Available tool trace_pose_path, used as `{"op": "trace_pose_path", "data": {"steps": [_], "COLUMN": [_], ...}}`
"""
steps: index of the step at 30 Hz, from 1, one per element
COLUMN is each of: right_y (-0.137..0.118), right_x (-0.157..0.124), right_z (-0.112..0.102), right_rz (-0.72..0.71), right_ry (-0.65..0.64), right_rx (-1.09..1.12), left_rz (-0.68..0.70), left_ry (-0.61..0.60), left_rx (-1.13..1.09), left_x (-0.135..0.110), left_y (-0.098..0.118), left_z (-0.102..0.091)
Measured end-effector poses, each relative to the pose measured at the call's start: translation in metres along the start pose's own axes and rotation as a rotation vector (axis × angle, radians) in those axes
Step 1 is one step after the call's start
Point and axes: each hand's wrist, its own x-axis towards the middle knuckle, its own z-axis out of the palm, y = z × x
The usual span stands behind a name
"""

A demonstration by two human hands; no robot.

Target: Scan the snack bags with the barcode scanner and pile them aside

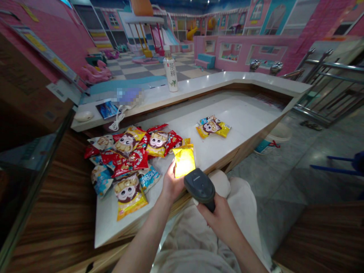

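Note:
My left hand (172, 183) is closed on a yellow snack bag (183, 157), held up over the counter's front edge. Bright light falls on the bag and washes out its print. Wrapped around the handle of a dark grey barcode scanner (200, 185) is my right hand (217, 214); the scanner's head points at the bag. Left of my hands lies a heap of red, blue and yellow snack bags (127, 159), with one yellow bag (130, 195) nearest me. A smaller group of snack bags (213, 127) rests farther right on the white counter (244, 113).
On the raised ledge (204, 79) stand a labelled bottle (170, 72), a white mouse (83, 116) and a white cable (118, 119). A bucket (274, 138) sits on the floor at right, near metal railings (335, 87). A cardboard box (31, 79) rises at left.

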Motion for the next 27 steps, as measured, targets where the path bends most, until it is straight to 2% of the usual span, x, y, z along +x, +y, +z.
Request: {"op": "trace_pose_path", "data": {"steps": [4,8,14,20,27], "right_y": [0.001,0.003,-0.002,-0.009,0.001], "right_x": [-0.001,-0.002,-0.002,-0.002,-0.004], "right_z": [0.0,-0.001,-0.005,-0.008,-0.003], "right_rz": [0.019,0.034,0.051,0.037,0.056], "right_ry": [0.002,0.011,0.019,0.044,0.029], "right_rx": [0.009,0.028,0.045,0.045,0.04], "left_rz": [-0.017,0.025,0.22,0.212,0.179], "left_ry": [0.008,0.015,0.023,0.017,0.039], "left_rx": [0.016,0.074,0.277,0.31,0.247], "left_x": [-0.002,-0.003,-0.006,-0.007,-0.007], "left_y": [0.002,0.0,-0.009,-0.01,-0.008], "left_z": [0.006,0.006,0.001,0.003,0.006]}}
